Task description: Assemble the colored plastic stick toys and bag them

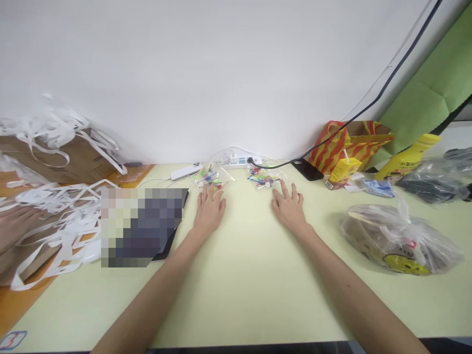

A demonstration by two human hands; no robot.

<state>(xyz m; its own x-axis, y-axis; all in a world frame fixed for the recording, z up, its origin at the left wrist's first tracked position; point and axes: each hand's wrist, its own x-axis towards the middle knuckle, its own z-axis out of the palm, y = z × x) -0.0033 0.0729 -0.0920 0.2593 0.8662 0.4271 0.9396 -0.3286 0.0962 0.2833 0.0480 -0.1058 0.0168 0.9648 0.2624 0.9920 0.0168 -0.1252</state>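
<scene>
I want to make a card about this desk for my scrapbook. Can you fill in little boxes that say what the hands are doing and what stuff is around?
left hand: flat on the table, fingers open, fingertips at a clear bag of colourful bits
right hand: flat, fingers spread, just short of a second clear bag
behind the bags: white power strip by the wall
far right: yellow drink carton, knotted plastic bag
left: heap of white paper strips
</scene>
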